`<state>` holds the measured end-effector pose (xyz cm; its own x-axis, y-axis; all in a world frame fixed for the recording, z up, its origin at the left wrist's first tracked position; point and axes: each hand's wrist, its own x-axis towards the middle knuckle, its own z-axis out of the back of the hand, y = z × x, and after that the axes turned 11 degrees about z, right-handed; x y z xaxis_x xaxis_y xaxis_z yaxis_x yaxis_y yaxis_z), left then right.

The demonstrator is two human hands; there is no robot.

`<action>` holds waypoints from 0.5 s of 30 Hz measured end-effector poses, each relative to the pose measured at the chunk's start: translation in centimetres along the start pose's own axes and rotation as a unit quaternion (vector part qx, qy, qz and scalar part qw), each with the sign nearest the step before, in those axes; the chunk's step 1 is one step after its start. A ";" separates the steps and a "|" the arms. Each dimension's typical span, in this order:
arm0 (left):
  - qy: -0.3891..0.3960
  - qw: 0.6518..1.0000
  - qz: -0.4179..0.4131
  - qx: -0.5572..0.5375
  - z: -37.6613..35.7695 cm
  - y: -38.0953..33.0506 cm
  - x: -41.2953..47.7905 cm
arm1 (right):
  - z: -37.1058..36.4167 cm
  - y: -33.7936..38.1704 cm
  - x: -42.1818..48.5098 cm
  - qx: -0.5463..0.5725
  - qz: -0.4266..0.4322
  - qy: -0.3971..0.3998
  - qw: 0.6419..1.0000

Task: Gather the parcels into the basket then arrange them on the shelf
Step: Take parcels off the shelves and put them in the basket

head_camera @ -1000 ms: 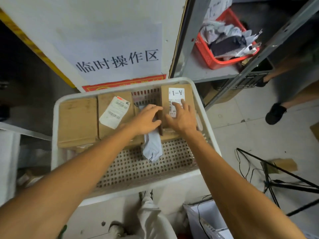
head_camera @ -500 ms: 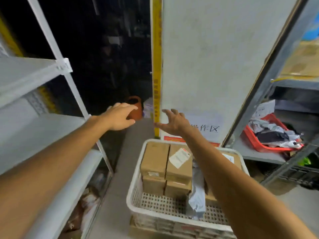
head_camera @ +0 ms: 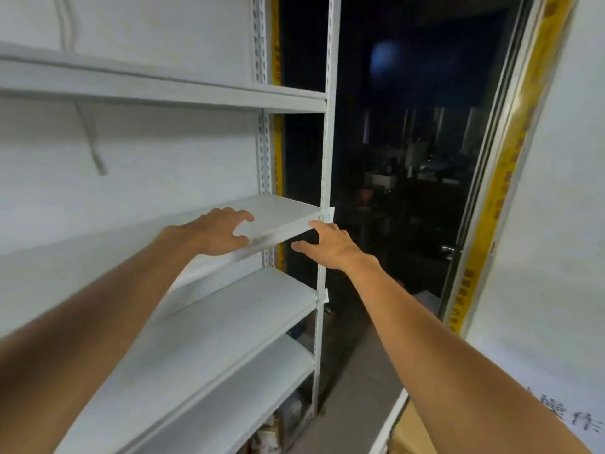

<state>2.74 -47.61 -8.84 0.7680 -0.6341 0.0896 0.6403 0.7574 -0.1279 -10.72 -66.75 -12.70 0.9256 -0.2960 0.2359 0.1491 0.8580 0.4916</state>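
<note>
Both hands empty: left hand (head_camera: 217, 235) loosely spread over the front edge of the middle shelf (head_camera: 281, 211), right hand (head_camera: 329, 249) open at its corner by the upright (head_camera: 327, 158). Parcels are down low right, just a sliver of brown carton (head_camera: 411, 435) inside the basket rim (head_camera: 391, 417). Cartons should be stiff and light; grip opposite sides. Shelf boards are smooth white metal, with a dark doorway beyond
</note>
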 end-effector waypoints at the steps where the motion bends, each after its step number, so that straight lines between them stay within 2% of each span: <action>1: -0.009 1.000 0.021 -0.002 0.8 1.3 -0.6 | -0.4 1.4 1.1 0.020 0.022 0.004 1.000; 8: -0.048 0.979 0.194 -0.034 3.4 10.7 -7.8 | -5.2 10.6 6.2 0.135 0.139 0.092 0.977; 15: -0.073 0.928 0.359 -0.071 5.2 19.2 -18.0 | -12.2 21.6 7.1 0.195 0.234 0.175 0.936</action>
<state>1.27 -20.83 -7.79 0.9961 0.0612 0.0633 -0.0366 0.9416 -0.3347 3.29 -45.23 -10.62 0.9249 0.2891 0.2468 -0.3774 0.6198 0.6880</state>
